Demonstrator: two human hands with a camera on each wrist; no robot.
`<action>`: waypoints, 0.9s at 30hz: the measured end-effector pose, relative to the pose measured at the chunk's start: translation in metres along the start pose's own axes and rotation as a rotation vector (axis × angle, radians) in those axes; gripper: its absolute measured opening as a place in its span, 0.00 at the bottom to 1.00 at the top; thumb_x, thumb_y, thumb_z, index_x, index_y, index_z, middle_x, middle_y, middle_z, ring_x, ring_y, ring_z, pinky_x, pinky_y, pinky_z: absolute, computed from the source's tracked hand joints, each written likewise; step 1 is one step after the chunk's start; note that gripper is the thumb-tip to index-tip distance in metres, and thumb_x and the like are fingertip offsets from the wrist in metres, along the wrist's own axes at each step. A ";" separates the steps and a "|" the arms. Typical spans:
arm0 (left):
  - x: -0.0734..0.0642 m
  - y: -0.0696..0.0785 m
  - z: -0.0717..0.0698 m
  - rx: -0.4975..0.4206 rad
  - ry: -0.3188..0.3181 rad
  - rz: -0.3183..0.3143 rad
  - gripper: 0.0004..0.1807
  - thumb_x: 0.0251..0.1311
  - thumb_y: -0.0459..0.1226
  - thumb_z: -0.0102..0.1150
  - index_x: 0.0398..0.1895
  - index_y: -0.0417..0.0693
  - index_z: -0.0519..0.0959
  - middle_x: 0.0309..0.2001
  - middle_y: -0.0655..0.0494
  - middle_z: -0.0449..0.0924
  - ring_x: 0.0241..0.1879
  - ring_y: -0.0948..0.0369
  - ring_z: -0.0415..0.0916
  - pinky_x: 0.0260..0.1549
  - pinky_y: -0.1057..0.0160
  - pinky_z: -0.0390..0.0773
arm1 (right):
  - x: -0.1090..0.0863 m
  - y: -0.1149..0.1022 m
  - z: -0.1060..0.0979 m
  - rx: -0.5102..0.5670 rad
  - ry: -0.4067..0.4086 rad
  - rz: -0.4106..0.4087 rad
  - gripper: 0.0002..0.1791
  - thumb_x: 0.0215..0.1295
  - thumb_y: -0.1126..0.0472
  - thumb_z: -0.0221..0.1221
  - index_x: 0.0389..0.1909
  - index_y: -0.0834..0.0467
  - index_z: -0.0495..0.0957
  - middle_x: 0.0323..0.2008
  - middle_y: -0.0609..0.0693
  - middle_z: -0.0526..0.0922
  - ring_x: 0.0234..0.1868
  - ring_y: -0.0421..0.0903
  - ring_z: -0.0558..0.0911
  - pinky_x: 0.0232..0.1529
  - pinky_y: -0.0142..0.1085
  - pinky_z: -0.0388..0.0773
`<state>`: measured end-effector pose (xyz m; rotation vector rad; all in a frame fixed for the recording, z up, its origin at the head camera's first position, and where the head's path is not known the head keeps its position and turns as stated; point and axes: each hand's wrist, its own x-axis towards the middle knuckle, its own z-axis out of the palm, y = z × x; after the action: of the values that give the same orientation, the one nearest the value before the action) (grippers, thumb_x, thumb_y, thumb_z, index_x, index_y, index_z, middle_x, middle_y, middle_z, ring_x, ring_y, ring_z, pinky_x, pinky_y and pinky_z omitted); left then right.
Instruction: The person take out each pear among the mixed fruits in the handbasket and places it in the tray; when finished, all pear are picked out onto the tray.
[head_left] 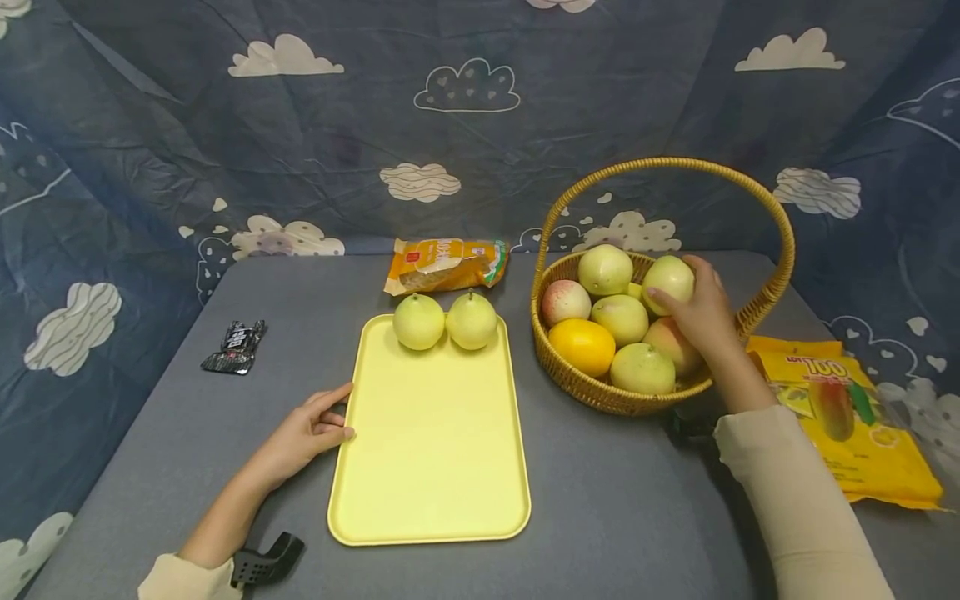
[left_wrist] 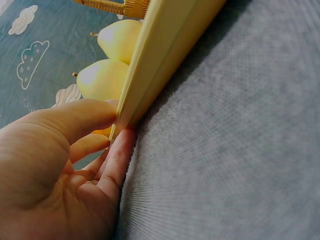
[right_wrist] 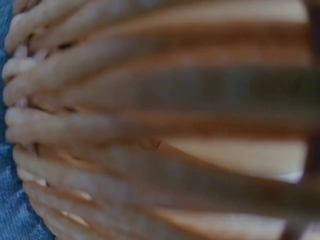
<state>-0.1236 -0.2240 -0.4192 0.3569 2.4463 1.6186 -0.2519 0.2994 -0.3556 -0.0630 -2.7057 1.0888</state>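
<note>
My left hand (head_left: 303,437) pinches the left rim of a pale yellow tray (head_left: 431,442); in the left wrist view its thumb is at the rim and a finger lies beneath. Two yellow-green pears (head_left: 418,322) stand side by side at the tray's far end, stems up. My right hand (head_left: 701,308) grips another pear (head_left: 667,282) at the right side of a wicker basket (head_left: 622,404). More pears (head_left: 643,368), a yellow-orange fruit (head_left: 582,347) and reddish round fruits (head_left: 566,302) fill the basket. The right wrist view shows only blurred wicker close up.
Behind the tray lies an orange snack packet (head_left: 447,265). A small black wrapper (head_left: 235,347) is on the left of the grey table (head_left: 285,292). Beside my right forearm lies a yellow bag (head_left: 855,425) with a mango picture. The basket's tall handle (head_left: 663,162) arches over the fruit.
</note>
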 end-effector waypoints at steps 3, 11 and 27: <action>0.000 0.000 0.000 -0.001 0.000 0.005 0.36 0.54 0.29 0.59 0.65 0.35 0.56 0.54 0.38 0.61 0.39 0.58 0.68 0.33 0.69 0.73 | 0.001 0.000 0.000 -0.004 -0.013 0.009 0.48 0.56 0.40 0.56 0.69 0.59 0.44 0.61 0.67 0.53 0.55 0.66 0.60 0.47 0.58 0.60; 0.002 -0.004 -0.001 0.007 -0.003 0.000 0.35 0.54 0.29 0.58 0.66 0.36 0.56 0.53 0.39 0.61 0.39 0.59 0.69 0.34 0.69 0.73 | 0.000 -0.002 0.000 0.051 0.044 0.027 0.48 0.54 0.44 0.60 0.68 0.59 0.46 0.62 0.66 0.51 0.54 0.64 0.61 0.47 0.57 0.62; 0.001 -0.004 -0.001 0.002 -0.002 0.012 0.35 0.54 0.29 0.58 0.65 0.35 0.56 0.54 0.38 0.61 0.38 0.59 0.68 0.33 0.69 0.73 | -0.023 -0.027 -0.009 0.130 0.189 -0.077 0.43 0.47 0.54 0.67 0.64 0.56 0.57 0.59 0.59 0.55 0.53 0.57 0.61 0.50 0.53 0.61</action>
<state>-0.1249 -0.2255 -0.4223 0.3741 2.4494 1.6204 -0.2264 0.2828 -0.3353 -0.0381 -2.4447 1.1703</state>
